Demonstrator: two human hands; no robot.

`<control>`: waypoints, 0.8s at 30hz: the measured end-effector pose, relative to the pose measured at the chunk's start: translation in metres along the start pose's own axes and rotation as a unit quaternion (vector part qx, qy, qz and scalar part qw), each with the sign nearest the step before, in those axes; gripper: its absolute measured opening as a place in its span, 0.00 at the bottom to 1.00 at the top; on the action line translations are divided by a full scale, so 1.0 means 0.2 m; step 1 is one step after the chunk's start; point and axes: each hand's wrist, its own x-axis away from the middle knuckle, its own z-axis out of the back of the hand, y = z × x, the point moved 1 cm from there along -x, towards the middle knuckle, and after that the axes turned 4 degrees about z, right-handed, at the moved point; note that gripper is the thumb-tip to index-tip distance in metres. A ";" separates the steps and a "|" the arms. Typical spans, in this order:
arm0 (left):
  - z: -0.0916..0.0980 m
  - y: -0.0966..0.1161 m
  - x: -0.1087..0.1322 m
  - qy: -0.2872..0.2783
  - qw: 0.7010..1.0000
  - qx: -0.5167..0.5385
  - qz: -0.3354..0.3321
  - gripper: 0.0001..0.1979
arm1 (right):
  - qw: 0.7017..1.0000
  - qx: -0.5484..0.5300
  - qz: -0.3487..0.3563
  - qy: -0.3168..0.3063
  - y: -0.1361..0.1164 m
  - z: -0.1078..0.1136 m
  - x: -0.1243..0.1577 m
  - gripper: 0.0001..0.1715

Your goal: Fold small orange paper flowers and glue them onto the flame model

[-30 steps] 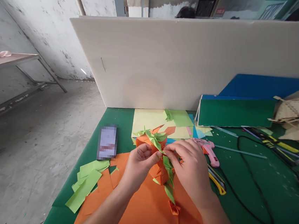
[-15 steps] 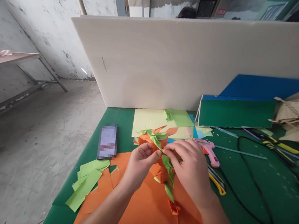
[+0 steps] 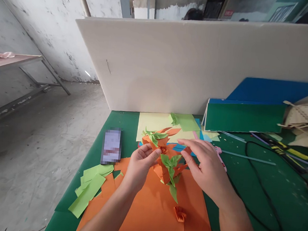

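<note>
An orange paper flower arrangement with green paper leaves (image 3: 169, 163) is held above orange paper sheets (image 3: 149, 216). My left hand (image 3: 141, 165) pinches it from the left, thumb beside a small curled orange rosette (image 3: 164, 150). Near its right side is my right hand (image 3: 203, 164), with thumb and fingers spread apart and nothing visible between them. Whether its fingertips touch the orange petals I cannot tell. A separate folded orange paper flower (image 3: 179, 214) lies on the sheets below. Partly behind my right hand is a pink glue gun (image 3: 222, 160).
Left of my hands lie a phone (image 3: 111, 146) and green paper strips (image 3: 92, 185). A white foam board (image 3: 158, 68) stands behind the green table (image 3: 245, 211). Rightward are a black cord (image 3: 261, 189), clear glue sticks (image 3: 248, 157), pliers (image 3: 283, 151) and a green box (image 3: 245, 117).
My right hand has moved right, and its fingers have opened away from my left thumb. The flower arrangement has turned slightly, so the orange rosette now shows.
</note>
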 end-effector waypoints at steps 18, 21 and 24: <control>0.00 0.03 0.02 -0.082 0.991 0.108 0.017 0.25 | 0.998 0.009 0.013 -0.063 0.01 -0.03 0.01 0.30; -0.01 0.04 0.03 -0.136 0.986 0.092 0.015 0.32 | 0.999 -0.018 -0.003 -0.035 0.02 -0.04 0.01 0.32; -0.01 0.03 0.03 -0.156 0.987 0.012 0.036 0.30 | 0.999 -0.036 -0.010 0.009 0.02 -0.05 0.00 0.29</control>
